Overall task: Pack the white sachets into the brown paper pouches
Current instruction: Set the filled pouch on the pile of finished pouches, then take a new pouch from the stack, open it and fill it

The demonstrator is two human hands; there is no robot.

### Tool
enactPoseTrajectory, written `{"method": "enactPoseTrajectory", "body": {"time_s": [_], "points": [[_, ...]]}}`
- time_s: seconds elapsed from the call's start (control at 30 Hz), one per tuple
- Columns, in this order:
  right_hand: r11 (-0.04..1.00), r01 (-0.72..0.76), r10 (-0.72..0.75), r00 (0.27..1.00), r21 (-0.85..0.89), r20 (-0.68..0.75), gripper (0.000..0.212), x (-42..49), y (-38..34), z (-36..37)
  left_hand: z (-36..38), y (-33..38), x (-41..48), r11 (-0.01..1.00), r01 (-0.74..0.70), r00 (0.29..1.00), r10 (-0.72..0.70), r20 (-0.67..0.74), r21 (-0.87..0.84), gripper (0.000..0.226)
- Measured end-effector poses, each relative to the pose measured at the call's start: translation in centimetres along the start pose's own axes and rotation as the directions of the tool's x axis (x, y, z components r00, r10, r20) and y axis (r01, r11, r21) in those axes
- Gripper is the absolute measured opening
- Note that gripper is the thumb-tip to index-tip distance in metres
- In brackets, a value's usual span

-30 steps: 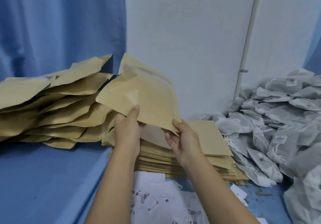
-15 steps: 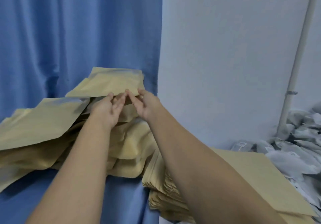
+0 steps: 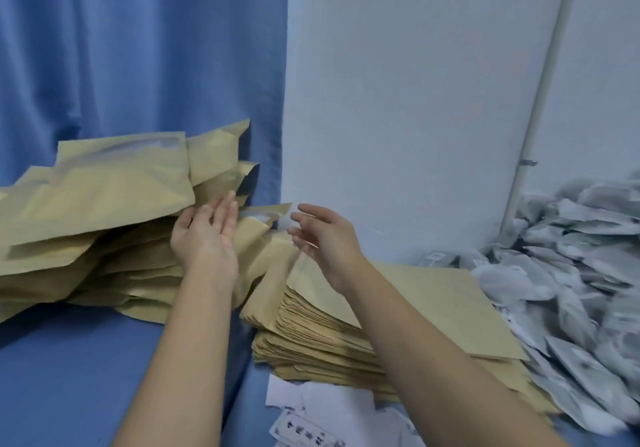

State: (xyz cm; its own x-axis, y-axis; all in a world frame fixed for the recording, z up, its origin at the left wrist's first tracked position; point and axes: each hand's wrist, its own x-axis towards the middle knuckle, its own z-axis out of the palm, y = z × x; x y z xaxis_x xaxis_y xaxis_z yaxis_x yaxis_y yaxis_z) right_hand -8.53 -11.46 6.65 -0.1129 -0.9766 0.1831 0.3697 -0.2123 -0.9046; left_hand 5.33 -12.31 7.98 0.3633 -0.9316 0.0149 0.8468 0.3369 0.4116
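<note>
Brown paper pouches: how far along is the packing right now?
Done: a loose heap of puffed brown paper pouches lies on the left, apparently filled, though no contents show. In hand: nothing; the left hand and right hand are both open above the piles. Left: a tall flat stack of empty brown pouches and a large pile of white sachets on the right.

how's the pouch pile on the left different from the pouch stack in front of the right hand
The left pile is loose and splayed, its pouches bulging and lying at mixed angles; the flat stack is neat, thin sheets with edges roughly aligned. The left pile leans against the blue curtain; the flat stack lies beside the white sachets. The left hand is at the left pile; the right hand hovers open above the flat stack. Both are brown paper.
</note>
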Motion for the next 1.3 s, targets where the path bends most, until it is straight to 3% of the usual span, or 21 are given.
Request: {"method": "enactPoseTrajectory", "body": {"time_s": [0.07, 0.1, 0.17, 0.23, 0.27, 0.33, 0.5, 0.63, 0.7, 0.8, 0.9, 1.03, 1.17, 1.23, 1.3], "points": [[0.908, 0.067, -0.098, 0.994, -0.414, -0.053, 0.021, -1.8, 0.1, -3.2, -0.1, -1.7, -2.1, 0.998, 0.038, 0.999, -0.038, 0.0, 0.058, 0.01], [0.788, 0.075, -0.134, 0.99, -0.611, -0.051, 0.022, -2.7, 0.1, -4.9, -0.2, -2.8, -3.2, 0.994, 0.056, 0.998, -0.058, 0.013, 0.095, 0.01], [0.437, 0.045, -0.063, 0.998, -0.898, 0.019, 0.035, -4.5, 0.4, -7.9, -0.4, -5.1, -5.3, 0.976, 0.072, 0.995, -0.084, 0.049, 0.204, 0.013], [0.067, 0.079, 0.088, 0.993, -0.995, 0.085, 0.053, -6.2, 1.0, -10.5, -0.7, -7.5, -7.4, 0.938, 0.052, 0.992, -0.089, 0.092, 0.342, 0.017], [-0.055, 0.115, 0.126, 0.986, -0.992, 0.107, 0.052, -7.0, 1.3, -11.5, -0.8, -8.5, -8.4, 0.92, 0.039, 0.99, -0.088, 0.109, 0.39, 0.02], [-0.142, 0.154, 0.099, 0.985, -0.978, 0.141, 0.049, -8.3, 1.7, -13.1, -1.2, -10.4, -10.2, 0.892, 0.018, 0.986, -0.092, 0.142, 0.451, 0.023], [-0.146, 0.211, -0.08, 0.971, -0.967, 0.224, 0.039, -10.1, 1.8, -15.5, -2.8, -12.8, -13.6, 0.912, 0.088, 0.96, -0.185, 0.211, 0.402, 0.024], [-0.121, 0.1, -0.21, 0.97, -0.988, 0.124, 0.038, -10.0, 3.0, -15.9, -4.3, -13.3, -14.7, 0.888, 0.205, 0.929, -0.309, 0.204, 0.411, 0.044], [-0.048, 0.094, -0.29, 0.951, -0.994, 0.104, 0.04, -10.0, 3.6, -16.1, -4.7, -13.4, -14.7, 0.868, 0.19, 0.942, -0.293, 0.165, 0.459, 0.054], [0.164, 0.16, -0.453, 0.889, -0.974, 0.07, 0.034, -10.8, 4.4, -16.2, -4.9, -13.3, -14.1, 0.819, 0.12, 0.984, -0.171, 0.039, 0.561, 0.054], [0.287, 0.234, -0.571, 0.82, -0.929, 0.03, 0.03, -11.3, 5.0, -16.3, -4.9, -12.8, -13.5, 0.768, 0.107, 0.989, -0.15, 0.016, 0.631, 0.041], [0.248, 0.316, -0.634, 0.767, -0.916, 0.094, 0.033, -11.4, 5.2, -16.7, -4.6, -11.8, -12.8, 0.76, 0.217, 0.948, -0.315, 0.054, 0.613, 0.018], [0.229, 0.293, -0.634, 0.768, -0.928, 0.085, 0.055, -11.9, 5.0, -17.0, -4.6, -11.2, -12.3, 0.733, 0.087, 0.978, -0.191, 0.082, 0.675, 0.03], [0.228, 0.294, -0.632, 0.77, -0.928, 0.088, 0.064, -11.9, 4.8, -16.8, -4.5, -11.2, -12.5, 0.74, -0.078, 0.982, -0.058, 0.179, 0.668, 0.037], [0.345, 0.313, -0.597, 0.801, -0.885, 0.05, 0.062, -12.0, 4.4, -16.3, -4.2, -11.3, -12.9, 0.69, -0.308, 0.931, 0.078, 0.355, 0.655, 0.041]]}}
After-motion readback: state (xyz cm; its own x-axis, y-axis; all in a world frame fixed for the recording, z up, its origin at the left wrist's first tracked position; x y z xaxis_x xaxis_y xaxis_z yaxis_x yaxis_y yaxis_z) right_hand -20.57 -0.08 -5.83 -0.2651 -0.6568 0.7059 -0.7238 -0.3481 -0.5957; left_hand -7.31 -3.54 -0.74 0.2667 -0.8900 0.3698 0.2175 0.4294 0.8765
